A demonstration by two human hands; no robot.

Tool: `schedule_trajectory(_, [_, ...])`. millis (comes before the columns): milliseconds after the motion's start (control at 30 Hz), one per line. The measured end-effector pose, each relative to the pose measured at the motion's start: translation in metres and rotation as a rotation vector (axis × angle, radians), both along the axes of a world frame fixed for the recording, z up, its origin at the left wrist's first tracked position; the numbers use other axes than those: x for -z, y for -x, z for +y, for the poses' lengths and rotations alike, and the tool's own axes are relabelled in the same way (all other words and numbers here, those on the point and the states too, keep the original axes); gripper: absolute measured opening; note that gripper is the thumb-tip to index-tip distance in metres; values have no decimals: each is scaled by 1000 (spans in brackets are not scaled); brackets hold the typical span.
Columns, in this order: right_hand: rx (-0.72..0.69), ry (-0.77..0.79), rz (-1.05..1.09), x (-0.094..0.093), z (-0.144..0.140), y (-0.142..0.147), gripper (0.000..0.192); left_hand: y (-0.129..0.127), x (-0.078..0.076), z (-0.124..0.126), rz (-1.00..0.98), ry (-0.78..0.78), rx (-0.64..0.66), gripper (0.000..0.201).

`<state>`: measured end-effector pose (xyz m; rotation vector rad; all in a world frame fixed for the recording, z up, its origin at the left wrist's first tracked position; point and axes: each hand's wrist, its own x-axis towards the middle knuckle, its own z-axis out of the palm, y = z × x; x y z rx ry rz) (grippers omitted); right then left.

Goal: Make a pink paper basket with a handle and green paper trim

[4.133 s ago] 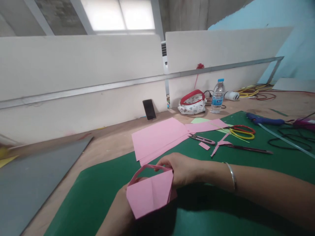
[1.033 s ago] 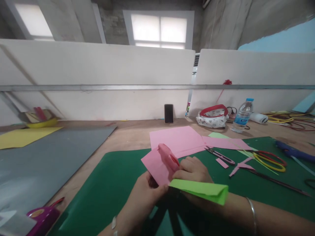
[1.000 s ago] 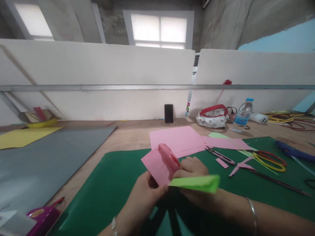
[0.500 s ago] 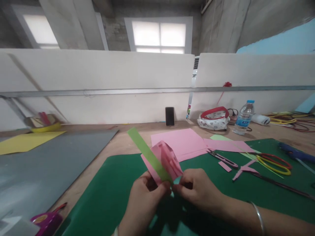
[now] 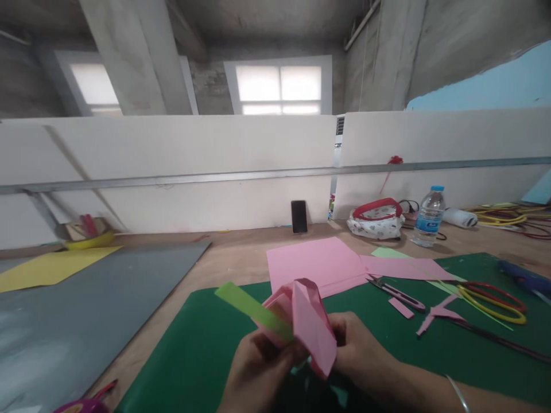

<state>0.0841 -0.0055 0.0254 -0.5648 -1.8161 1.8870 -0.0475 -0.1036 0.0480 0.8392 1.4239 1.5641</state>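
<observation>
Between my two hands is a folded pink paper piece [image 5: 312, 324], its creased faces turned toward me. A light green paper strip [image 5: 252, 307] sticks out from it to the upper left. My left hand [image 5: 262, 367] pinches the lower end of the strip together with the pink paper. On the other side, my right hand [image 5: 361, 350] closes on the right edge of the pink paper, and its fingertips are partly hidden behind it. The green cutting mat [image 5: 198, 338] lies below both hands.
Flat pink sheets [image 5: 310, 261] lie just beyond my hands. To the right are thread snips [image 5: 398, 293], pink scraps [image 5: 439, 312], scissors with red and yellow handles [image 5: 495, 301] and a blue glue gun [image 5: 525, 278]. A water bottle [image 5: 429, 218], a pouch [image 5: 375, 221] and a phone [image 5: 298, 217] stand behind.
The pink paper has turned, so its folded faces now show at the front right. The green strip has tilted lower toward the left. My head view has shifted slightly upward.
</observation>
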Motion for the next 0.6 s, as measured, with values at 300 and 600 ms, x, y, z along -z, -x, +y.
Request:
schedule_trajectory(300, [-99, -131, -58, -1, 2, -1, 20, 25, -1, -2, 187, 17, -140, 24])
schedule_trajectory(600, [-8, -185, -79, 4, 5, -1, 13, 27, -3, -1, 242, 52, -189, 37])
